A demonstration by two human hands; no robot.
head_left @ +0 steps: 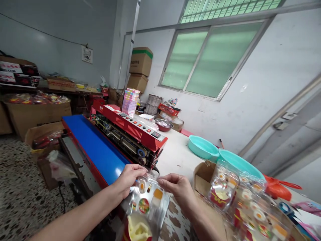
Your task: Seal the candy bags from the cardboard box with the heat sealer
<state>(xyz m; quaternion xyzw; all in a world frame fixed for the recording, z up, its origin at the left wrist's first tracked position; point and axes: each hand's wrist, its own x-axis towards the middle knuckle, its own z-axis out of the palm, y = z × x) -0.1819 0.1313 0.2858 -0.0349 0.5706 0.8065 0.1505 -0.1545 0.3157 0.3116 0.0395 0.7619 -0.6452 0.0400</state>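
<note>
Between my two hands hangs a clear plastic bag of toy food (143, 206), with egg, bread and fries-carton shapes showing through. My left hand (130, 179) is closed in a pinch on the bag's upper left edge. The upper right edge is pinched by the thumb and fingers of my right hand (177, 187). Just beyond the bag's top stands a red band sealer (132, 129) with rollers along its near side. Its blue conveyor belt (95, 147) runs away to the upper left, close to my left hand.
Right of my hands, several similar toy food packs (255, 207) lie beside a cardboard box (204, 177). Turquoise basins (202, 147) and a red plastic bag (277, 189) sit on the white table (178, 147). Stacked small boxes (130, 102) stand behind the sealer. Cartons (40, 113) are at left.
</note>
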